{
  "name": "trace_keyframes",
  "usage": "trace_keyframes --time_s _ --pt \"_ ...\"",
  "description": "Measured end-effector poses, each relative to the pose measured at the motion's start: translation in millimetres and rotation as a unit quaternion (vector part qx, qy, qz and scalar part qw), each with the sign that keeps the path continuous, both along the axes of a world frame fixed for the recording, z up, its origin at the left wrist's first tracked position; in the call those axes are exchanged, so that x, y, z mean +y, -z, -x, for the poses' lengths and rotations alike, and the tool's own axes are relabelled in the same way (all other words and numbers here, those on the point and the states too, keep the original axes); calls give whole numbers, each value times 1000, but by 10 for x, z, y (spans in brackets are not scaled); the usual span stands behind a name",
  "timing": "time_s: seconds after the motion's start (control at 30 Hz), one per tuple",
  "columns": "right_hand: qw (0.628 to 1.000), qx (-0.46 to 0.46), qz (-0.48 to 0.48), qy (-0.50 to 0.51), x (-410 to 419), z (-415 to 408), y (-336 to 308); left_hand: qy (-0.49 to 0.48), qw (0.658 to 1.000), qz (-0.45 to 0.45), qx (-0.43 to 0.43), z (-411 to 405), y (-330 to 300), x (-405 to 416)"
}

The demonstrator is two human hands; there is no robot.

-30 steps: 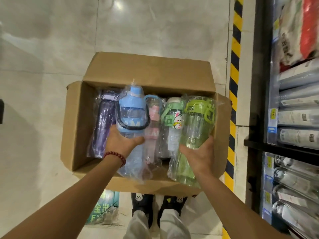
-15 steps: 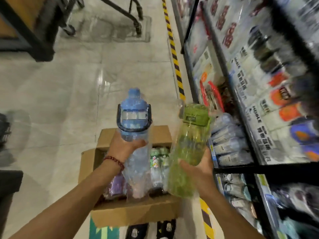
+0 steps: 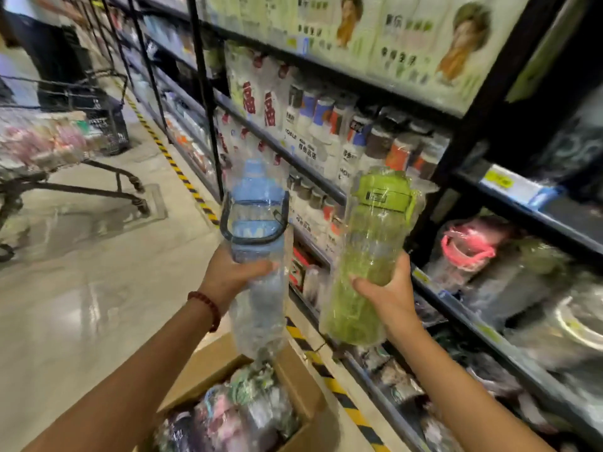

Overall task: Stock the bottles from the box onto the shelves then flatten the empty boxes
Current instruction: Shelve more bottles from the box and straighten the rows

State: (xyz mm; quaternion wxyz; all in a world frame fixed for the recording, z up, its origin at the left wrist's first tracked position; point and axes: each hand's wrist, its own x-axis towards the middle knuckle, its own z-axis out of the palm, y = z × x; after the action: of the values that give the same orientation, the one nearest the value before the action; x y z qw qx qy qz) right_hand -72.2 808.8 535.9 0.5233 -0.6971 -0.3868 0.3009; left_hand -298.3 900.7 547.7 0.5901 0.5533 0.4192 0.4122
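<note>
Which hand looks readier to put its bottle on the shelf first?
Probably the right hand: its green bottle is held beside the shelves, while the left hand holds the blue bottle farther out over the aisle.

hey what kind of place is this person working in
Most likely a retail store aisle. Tall black shelves hold rows of wrapped bottles with price tags on the edges, a shopping cart stands on the tiled floor, and yellow-black hazard tape runs along the shelf base.
</note>
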Motion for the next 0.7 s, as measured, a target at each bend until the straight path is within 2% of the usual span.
trace_keyframes --time_s 0.3,0.53,0.7 --pt "983 -62 -92 148 -1268 -845 -983 156 982 -86 -66 -1319 -1026 -622" --pt "941 -106 -150 285 -2681 -1437 -1436 317 938 -100 -99 -2464 -1563 -1635" --pt "909 -114 -140 376 -3884 -1863 -1533 414 899 -104 -100 -3272 -1719 -2702"
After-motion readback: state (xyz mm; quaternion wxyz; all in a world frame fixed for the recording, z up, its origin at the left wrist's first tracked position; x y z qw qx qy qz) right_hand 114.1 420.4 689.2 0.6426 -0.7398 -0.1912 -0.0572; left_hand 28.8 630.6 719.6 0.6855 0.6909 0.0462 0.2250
